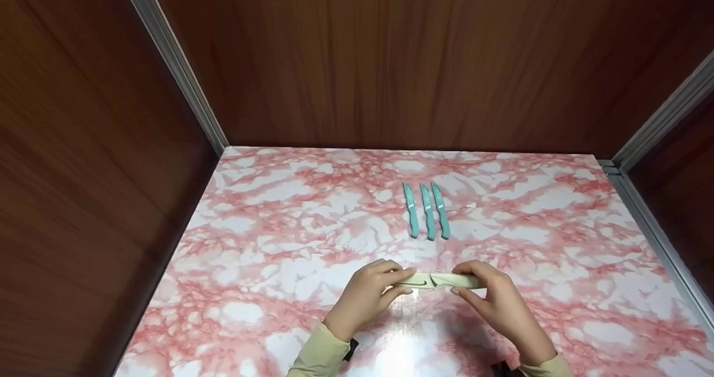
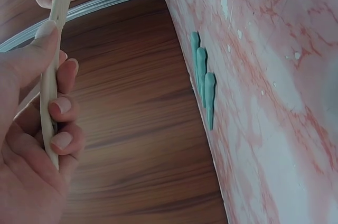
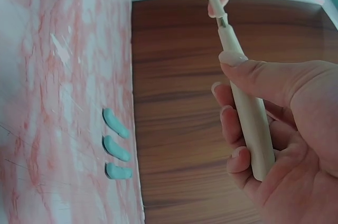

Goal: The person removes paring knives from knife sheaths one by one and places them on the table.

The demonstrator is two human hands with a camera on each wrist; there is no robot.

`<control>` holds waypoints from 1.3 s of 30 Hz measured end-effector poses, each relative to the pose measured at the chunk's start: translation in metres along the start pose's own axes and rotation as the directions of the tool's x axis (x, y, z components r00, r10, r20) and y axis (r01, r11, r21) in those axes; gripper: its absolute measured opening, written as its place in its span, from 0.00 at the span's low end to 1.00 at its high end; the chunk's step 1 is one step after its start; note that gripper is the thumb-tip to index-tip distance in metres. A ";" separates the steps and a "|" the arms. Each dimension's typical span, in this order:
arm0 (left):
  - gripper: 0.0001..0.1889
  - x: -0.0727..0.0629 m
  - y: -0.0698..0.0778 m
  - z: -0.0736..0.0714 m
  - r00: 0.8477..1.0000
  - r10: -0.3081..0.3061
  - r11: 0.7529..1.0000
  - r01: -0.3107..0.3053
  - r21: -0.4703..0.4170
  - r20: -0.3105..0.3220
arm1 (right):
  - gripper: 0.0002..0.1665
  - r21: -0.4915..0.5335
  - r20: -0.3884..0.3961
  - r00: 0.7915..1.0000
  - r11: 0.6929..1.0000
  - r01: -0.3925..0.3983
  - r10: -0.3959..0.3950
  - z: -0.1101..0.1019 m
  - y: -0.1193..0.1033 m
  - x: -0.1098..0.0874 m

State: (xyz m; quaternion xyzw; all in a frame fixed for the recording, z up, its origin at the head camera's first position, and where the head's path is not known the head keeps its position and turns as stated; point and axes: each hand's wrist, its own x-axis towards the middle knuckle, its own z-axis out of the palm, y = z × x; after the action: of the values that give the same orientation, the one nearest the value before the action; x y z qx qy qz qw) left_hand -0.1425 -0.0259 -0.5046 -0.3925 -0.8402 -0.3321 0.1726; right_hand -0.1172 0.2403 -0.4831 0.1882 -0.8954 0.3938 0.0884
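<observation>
Knife (image 1: 443,280) in pale cream-green lies level across the lower middle of the head view, held between both hands and seemingly raised off the pink-and-white table (image 1: 290,221). The left hand (image 1: 371,288) has its thumb and fingers clamped on the slimmer piece, which looks like a blade cover (image 2: 48,86); the right hand (image 1: 496,296) has its fingers curled round the thicker handle (image 3: 249,123), thumb along the top. A narrow gap parts the two pieces, and a sliver of metal (image 3: 222,21) shows there near the top of the right wrist view. A dark mark sits on the cover by the gap.

The knife is probably light and stiff, with smooth plastic that could slip in damp fingers. The handle is the safest hold, gripped well back from the gap; the cover is best pinched on its flat sides, away from the edge. It should not break easily, but the metal may be sharp.

Three teal knives (image 1: 428,212) lie near one another on the table, just right of centre in the head view, well apart from the hands. A dark wooden wall (image 1: 413,59) fills the top.
</observation>
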 end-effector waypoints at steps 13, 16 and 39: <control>0.18 -0.001 0.001 0.000 1.000 0.001 1.000 -0.001 0.021 -0.008 | 0.19 -0.010 -0.001 1.000 1.000 0.025 -0.025 0.002 0.002 0.000; 0.18 0.000 0.001 0.001 1.000 -0.001 1.000 0.001 0.015 -0.006 | 0.19 -0.008 -0.002 1.000 1.000 0.030 -0.030 0.001 0.003 0.000; 0.19 -0.003 -0.002 -0.005 1.000 -0.019 1.000 0.019 -0.008 0.005 | 0.20 -0.018 0.005 0.999 0.999 0.043 -0.043 -0.004 0.006 -0.001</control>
State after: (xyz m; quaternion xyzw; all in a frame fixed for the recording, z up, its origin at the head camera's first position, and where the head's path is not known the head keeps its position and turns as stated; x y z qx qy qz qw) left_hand -0.1420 -0.0323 -0.5037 -0.3860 -0.8429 -0.3362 0.1656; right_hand -0.1184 0.2475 -0.4843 0.2076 -0.8948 0.3832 0.0968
